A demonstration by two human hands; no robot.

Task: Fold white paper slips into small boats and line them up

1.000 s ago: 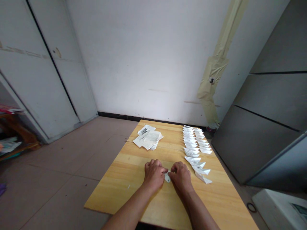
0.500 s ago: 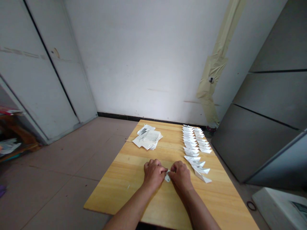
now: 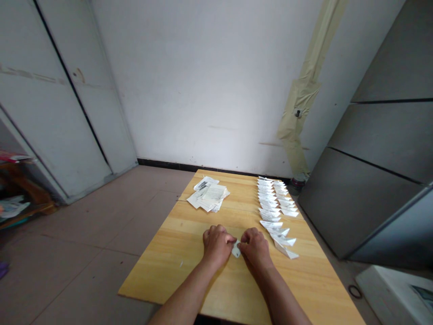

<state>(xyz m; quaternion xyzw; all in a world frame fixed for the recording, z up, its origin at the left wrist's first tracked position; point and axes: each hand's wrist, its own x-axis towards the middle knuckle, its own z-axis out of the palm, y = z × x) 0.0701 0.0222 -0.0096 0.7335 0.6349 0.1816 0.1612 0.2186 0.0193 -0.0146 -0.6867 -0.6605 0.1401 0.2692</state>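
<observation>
Paper is what both hands are on: a small folded white piece (image 3: 236, 251) sits toward the near edge of the tabletop, between the left hand (image 3: 217, 246) and the right hand (image 3: 255, 247). On my feed both hands are curled nearly closed, knuckles up, and their fingertips (image 3: 232, 239) meet the piece from either side. I read that as a pinch, though the fingers hide how firmly it is held. The wooden tabletop (image 3: 189, 266) runs away from me, its far edge close to a white wall (image 3: 203, 90). Toward the right edge lie two rows of folded paper pieces (image 3: 270, 207), the nearest of them just beside the right hand. Near the far edge, left of those rows, sits a loose pile of printed paper sheets (image 3: 207, 194). Grey metal panels (image 3: 372, 180) stand past the right edge, beige wrapping (image 3: 299, 108) runs down the wall, and a tiled floor (image 3: 84, 216) spreads out past the left edge.
</observation>
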